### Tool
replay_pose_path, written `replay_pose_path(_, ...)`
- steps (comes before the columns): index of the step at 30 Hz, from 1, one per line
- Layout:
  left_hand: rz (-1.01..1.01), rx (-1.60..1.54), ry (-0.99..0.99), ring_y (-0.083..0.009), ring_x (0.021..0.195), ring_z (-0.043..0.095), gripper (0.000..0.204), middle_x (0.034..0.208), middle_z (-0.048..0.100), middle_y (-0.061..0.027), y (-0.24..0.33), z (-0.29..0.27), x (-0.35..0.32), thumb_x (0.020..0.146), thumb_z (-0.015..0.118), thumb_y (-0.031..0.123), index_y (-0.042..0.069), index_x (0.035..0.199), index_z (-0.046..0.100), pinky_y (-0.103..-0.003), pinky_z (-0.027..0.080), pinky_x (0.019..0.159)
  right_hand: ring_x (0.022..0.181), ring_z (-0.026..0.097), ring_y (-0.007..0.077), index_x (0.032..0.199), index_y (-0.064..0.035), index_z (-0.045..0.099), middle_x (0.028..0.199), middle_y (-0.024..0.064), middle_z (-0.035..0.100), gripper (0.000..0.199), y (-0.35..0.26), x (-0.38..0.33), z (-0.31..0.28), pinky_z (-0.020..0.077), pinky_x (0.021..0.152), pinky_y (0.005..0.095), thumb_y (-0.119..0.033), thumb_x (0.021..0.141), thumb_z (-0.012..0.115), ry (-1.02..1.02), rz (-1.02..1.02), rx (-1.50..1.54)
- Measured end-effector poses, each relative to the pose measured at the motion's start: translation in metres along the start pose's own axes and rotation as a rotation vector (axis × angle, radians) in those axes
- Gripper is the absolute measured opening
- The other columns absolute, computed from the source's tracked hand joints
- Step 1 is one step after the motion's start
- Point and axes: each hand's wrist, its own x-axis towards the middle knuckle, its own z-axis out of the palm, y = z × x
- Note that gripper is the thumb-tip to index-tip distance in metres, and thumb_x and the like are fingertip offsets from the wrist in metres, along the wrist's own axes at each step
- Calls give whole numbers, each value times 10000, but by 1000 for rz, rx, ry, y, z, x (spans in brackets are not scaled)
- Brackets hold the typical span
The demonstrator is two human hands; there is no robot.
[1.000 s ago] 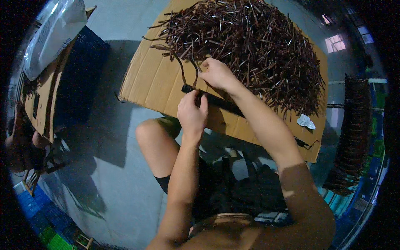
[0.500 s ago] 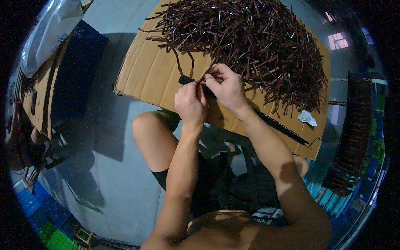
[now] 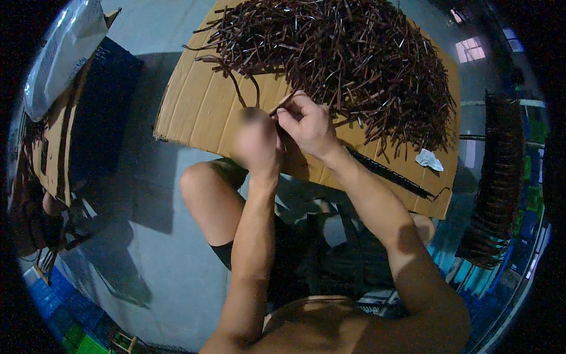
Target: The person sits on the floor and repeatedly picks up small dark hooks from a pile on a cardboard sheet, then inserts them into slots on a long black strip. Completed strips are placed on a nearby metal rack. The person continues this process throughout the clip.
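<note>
Right hand [image 3: 309,127]: thumb and fingers pinched on one brown strip [image 3: 287,100], over the cardboard [image 3: 177,106], left of the middle of its near edge. Left hand [image 3: 257,144] is just beside it but blurred; can't tell if it's gripping. The strip slants between them, lower end toward the left hand.

For a clean job: pinch short, near the working end; the strip looks thin and bendy, likely to twist if held long. Left hand should pin the bar [image 3: 392,171] so it can't pivot. Pull evenly, no jerks.

Bar runs along the near edge toward the near right corner, left end hidden by the hands. Two curved strips [image 3: 257,94] stick out past the left hand, toward the far left corner; don't snag them.

Pile [image 3: 348,53] fills the far side, its fringe close to the right knuckles; loose ends could catch. White scrap [image 3: 429,159] by the right edge, clear of the work.
</note>
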Motion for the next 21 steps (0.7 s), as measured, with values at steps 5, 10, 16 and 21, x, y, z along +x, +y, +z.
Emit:
replay_pose_path(5,-19,6,-54,-337,795,574,191,846,610,-138,0,0,-3,751,625,67,41,940,609,-413,452,713,731,659,144,915,19,616,822,101,679,151,13,-3,0,518,669,277,-109,835,611,-52,38,58)
replay_pose_path(10,-30,-3,-51,-329,805,594,182,867,637,-142,0,-2,-2,767,628,81,24,939,626,-404,468,721,707,648,308,897,-1,611,808,175,636,159,1,-3,5,497,624,355,-141,822,601,-9,-2,68)
replay_pose_path(16,-118,44,-85,-308,867,625,202,922,656,-150,2,0,-1,786,673,108,25,968,643,-353,492,768,739,649,303,922,-4,610,830,165,640,175,-10,9,-17,505,658,360,-141,812,614,-232,-81,-159)
replay_pose_path(21,-218,65,-21,-276,693,657,162,808,672,-162,-16,-1,0,847,651,152,5,912,666,-322,507,642,775,631,286,953,5,586,878,180,635,222,7,24,-74,500,703,347,-147,804,652,98,124,-519)
